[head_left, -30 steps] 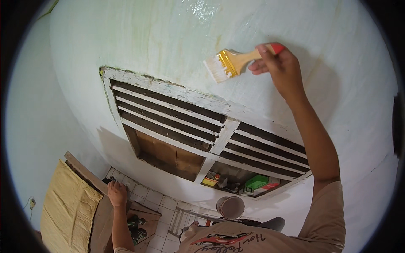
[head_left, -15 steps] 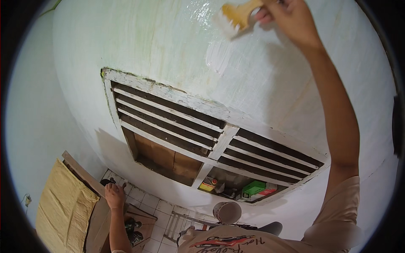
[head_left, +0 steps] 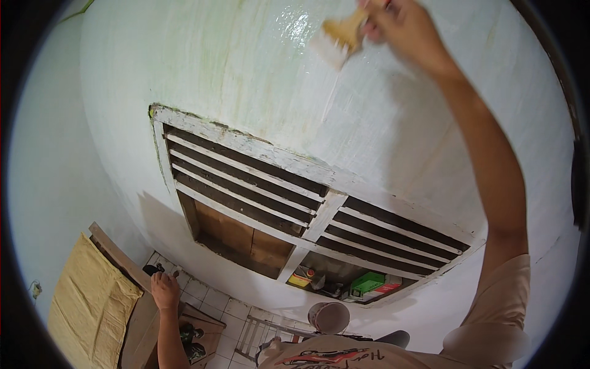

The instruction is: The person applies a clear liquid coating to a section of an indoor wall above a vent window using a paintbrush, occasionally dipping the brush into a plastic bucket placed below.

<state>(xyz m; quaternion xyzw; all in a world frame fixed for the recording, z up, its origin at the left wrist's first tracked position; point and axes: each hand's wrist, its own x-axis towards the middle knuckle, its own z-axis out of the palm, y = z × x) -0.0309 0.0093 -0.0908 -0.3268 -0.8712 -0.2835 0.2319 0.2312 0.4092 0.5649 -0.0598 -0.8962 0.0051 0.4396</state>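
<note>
My right hand (head_left: 399, 26) is raised high against the pale green and white wall (head_left: 246, 67), closed around the handle of a wide paintbrush (head_left: 342, 35). White-coated bristles of the brush point down and left at the wall surface. Wet, shiny paint shows to the left of the brush, and a thin white streak runs below it. Low on the left, my left hand (head_left: 165, 291) has its fingers curled over the corner of a wooden cabinet (head_left: 132, 277). The fingertips are partly hidden there.
Below the brush sits a white slatted vent frame (head_left: 316, 215) with openings holding a green box (head_left: 367, 283) and a yellow container (head_left: 300, 277). A paint bucket (head_left: 329, 318) is near my body, beside a ladder (head_left: 251, 335). Yellow cloth (head_left: 92, 301) covers the cabinet top.
My right hand and the paintbrush have shifted a little left, with the bristles slightly lower on the wall. My left hand stays at the cabinet corner.
</note>
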